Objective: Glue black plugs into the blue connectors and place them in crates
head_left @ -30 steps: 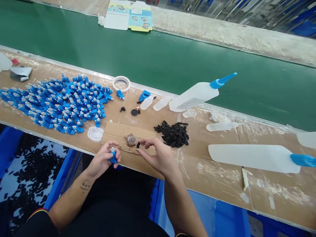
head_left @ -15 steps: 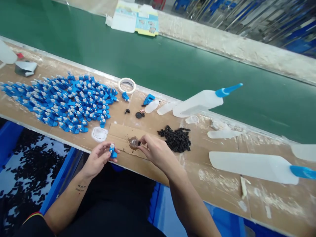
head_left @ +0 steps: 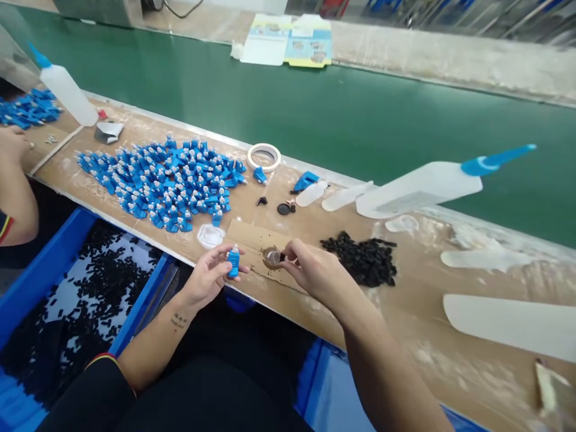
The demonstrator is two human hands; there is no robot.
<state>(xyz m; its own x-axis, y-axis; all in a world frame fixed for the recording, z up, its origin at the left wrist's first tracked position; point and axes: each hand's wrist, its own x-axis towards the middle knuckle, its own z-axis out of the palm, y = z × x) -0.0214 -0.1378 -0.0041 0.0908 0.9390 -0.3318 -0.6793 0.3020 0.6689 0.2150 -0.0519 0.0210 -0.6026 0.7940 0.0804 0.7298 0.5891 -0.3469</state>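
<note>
My left hand [head_left: 207, 279] is closed on a small blue plastic part [head_left: 233, 264] with a white tip, held upright at the table's near edge. Over the cardboard strip [head_left: 243, 231], my right hand [head_left: 320, 270] pinches a small black piece [head_left: 282, 257] between thumb and fingers. That piece is at the edge of a wet, glue-like puddle [head_left: 272, 258]; whether it touches the liquid I cannot tell. To the right of this hand lies a heap of black pieces [head_left: 364, 258]. A large pile of similar blue parts [head_left: 166, 180] spreads out to the left.
Behind the work area are a tape roll [head_left: 264, 157], a black disc [head_left: 283, 209] and a white bottle [head_left: 414, 187] with a blue nozzle. A green belt [head_left: 360, 129] runs beyond. At far left a co-worker's arm [head_left: 15, 186] shows; below it, a blue bin [head_left: 117, 324] holds black pieces.
The view has swung left, so the table's contents appear farther right and the co-worker's arm has come into sight. The blue part in my left hand now stands more upright. My right hand stays at the puddle.
</note>
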